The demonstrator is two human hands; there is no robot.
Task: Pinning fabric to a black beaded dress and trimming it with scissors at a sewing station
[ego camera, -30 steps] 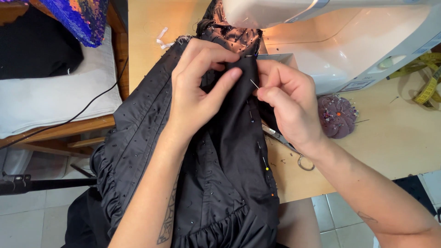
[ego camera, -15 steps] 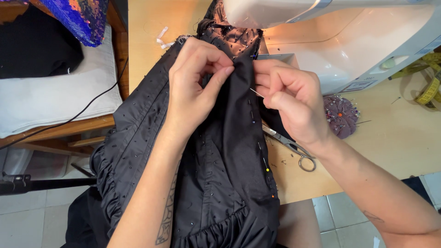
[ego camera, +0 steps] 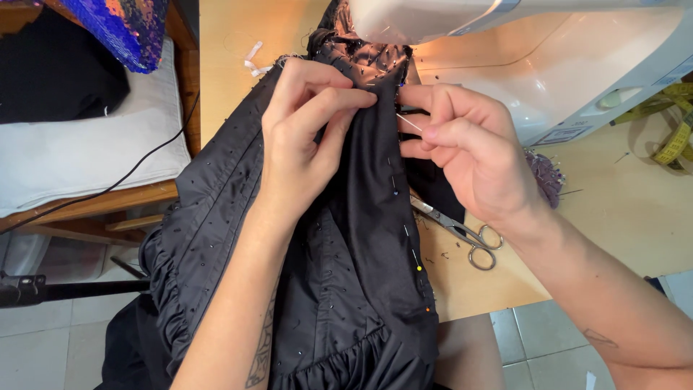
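The black garment (ego camera: pixel 339 238) is being pinched at its seam fold by the left hand (ego camera: pixel 303 137), fingers pressed together, keeping the edge taut. A pin (ego camera: pixel 408 122) is being nipped just beside it by the right hand (ego camera: pixel 469 152); scissors (ego camera: pixel 462 232) are lying below on the tabletop (ego camera: pixel 613 217).

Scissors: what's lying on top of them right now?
The black garment covers the blade tips of the scissors; the right hand hovers above. Handles and pivot show on the wooden table. The blade ends are hidden.
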